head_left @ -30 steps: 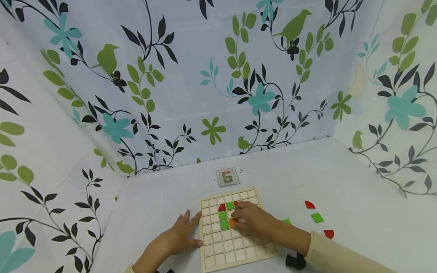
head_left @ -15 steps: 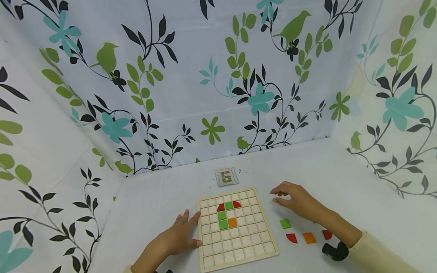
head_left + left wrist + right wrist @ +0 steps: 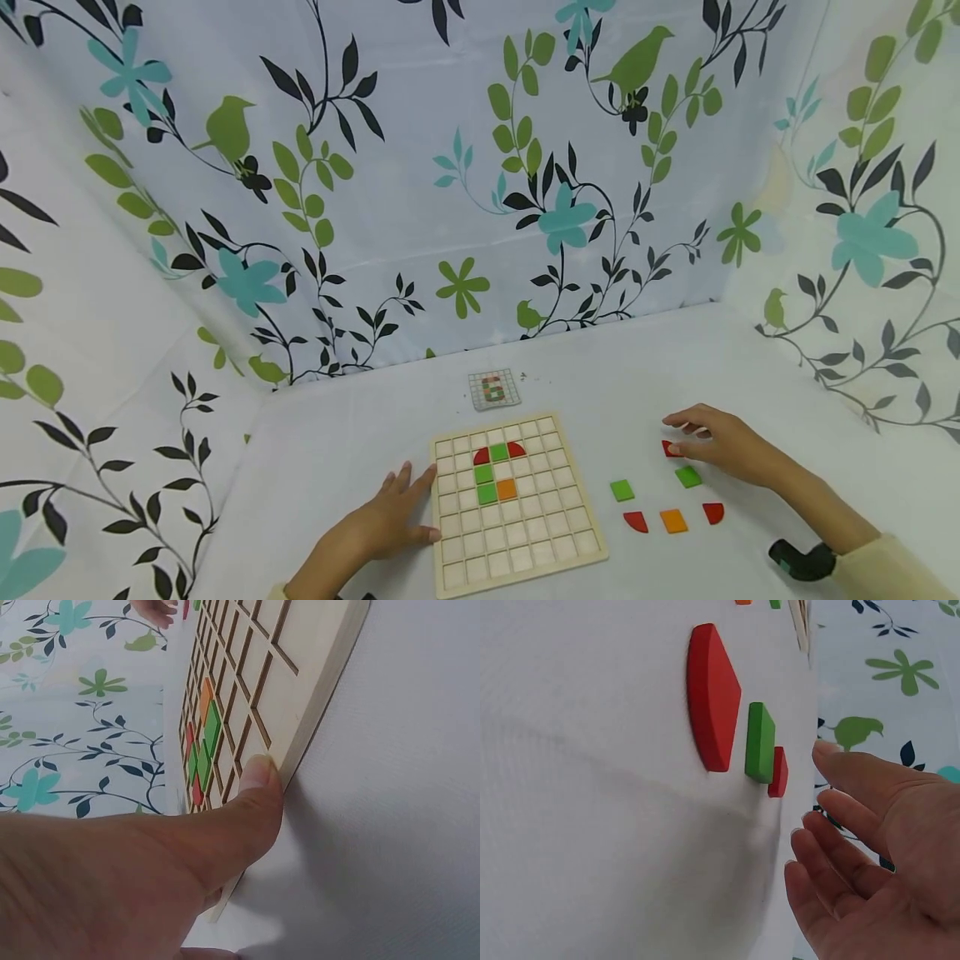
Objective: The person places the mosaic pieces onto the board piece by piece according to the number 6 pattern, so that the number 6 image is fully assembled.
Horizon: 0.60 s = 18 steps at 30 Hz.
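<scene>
A square wooden grid board (image 3: pixel 540 533) lies on the white table. Several tiles sit in its cells: a red quarter-round (image 3: pixel 482 457) and another red one (image 3: pixel 516 449), green squares (image 3: pixel 487 493) and an orange square (image 3: pixel 507 488). My left hand (image 3: pixel 390 512) rests at the board's left edge, fingers spread; in the left wrist view its thumb (image 3: pixel 255 784) touches the rim. My right hand (image 3: pixel 731 448) hovers over a loose red quarter-round tile (image 3: pixel 668 449), partly covering it in the head view. From the right wrist, its fingers appear apart with nothing between them.
Right of the board lie more loose tiles: a green square (image 3: pixel 622 490), another green square (image 3: pixel 687 477), an orange square (image 3: pixel 674 521), a red quarter-round (image 3: pixel 635 522) and another red quarter-round (image 3: pixel 713 512). A small pattern card (image 3: pixel 494 389) lies behind the board. Patterned cloth (image 3: pixel 375 208) hangs around the table.
My right hand has left the board and moved right to the loose red tile. The upper-right red quarter-round now shows uncovered in its cell. The left hand stays at the board's edge.
</scene>
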Tool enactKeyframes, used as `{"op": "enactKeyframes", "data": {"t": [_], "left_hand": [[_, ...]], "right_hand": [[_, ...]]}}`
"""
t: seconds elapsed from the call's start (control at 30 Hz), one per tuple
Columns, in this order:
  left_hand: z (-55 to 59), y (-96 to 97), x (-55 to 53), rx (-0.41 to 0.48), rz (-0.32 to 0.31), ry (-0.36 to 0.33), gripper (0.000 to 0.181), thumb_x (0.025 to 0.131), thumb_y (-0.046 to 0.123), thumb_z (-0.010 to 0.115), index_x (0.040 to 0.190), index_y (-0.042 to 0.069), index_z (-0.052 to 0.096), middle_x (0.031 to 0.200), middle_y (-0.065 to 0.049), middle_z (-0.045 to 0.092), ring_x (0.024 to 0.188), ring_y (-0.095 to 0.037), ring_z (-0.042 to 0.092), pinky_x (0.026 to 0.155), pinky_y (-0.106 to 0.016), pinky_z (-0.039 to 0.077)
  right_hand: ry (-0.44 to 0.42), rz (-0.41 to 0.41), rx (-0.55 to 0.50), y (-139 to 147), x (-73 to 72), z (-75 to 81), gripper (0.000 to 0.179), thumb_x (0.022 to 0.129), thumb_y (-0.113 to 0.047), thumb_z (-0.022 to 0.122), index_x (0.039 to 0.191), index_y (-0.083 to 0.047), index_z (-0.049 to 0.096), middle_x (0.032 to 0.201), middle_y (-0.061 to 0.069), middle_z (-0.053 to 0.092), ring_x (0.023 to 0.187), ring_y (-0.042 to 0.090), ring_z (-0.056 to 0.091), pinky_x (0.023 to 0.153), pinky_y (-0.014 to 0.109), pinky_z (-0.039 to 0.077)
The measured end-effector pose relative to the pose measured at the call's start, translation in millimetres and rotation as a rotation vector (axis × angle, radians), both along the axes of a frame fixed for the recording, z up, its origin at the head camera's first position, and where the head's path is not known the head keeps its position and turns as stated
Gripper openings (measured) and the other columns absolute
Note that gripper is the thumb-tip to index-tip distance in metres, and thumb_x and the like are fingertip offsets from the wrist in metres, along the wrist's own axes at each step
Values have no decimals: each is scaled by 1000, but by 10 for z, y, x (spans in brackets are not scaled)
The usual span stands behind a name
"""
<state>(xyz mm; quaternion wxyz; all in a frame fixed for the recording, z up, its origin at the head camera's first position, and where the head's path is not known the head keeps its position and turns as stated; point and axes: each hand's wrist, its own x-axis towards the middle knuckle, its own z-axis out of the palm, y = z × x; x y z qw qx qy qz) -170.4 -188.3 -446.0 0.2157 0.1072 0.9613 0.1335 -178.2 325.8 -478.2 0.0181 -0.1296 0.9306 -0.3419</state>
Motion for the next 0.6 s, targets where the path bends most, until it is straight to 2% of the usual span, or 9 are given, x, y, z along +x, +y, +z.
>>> {"op": "enactKeyframes", "data": {"t": [0.17, 0.27, 0.43, 0.6], "left_hand": [[4, -21, 18, 19, -16, 8, 96, 89, 49, 81, 166, 17, 35, 170, -32, 22, 155, -58, 19, 114, -78, 31], [-9, -31, 18, 21, -25, 21, 95, 89, 49, 81, 166, 17, 35, 170, -32, 23, 155, -58, 20, 112, -80, 30], [-27, -50, 18, 23, -26, 33, 96, 88, 49, 81, 166, 16, 35, 169, -32, 24, 155, -58, 22, 112, -80, 29], [-21, -46, 20, 34, -27, 30, 96, 88, 48, 82, 166, 15, 35, 169, -33, 23, 154, -59, 21, 113, -79, 31]], "right_hand": [[-17, 17, 36, 46, -13, -65, 47, 95, -32, 81, 134, -9, 70, 127, 5, 70, 113, 25, 64, 95, 37, 60], [-20, 11, 46, 69, -30, -112, 48, 94, -35, 81, 134, -10, 71, 126, 4, 70, 113, 25, 64, 96, 34, 59], [-17, 9, 44, 72, -67, -162, 46, 94, -36, 81, 133, -12, 72, 126, 0, 69, 113, 22, 64, 94, 24, 56], [-6, 17, 48, 58, -64, -171, 40, 94, -34, 81, 128, -14, 75, 122, 0, 67, 110, 19, 62, 93, 26, 57]]}}
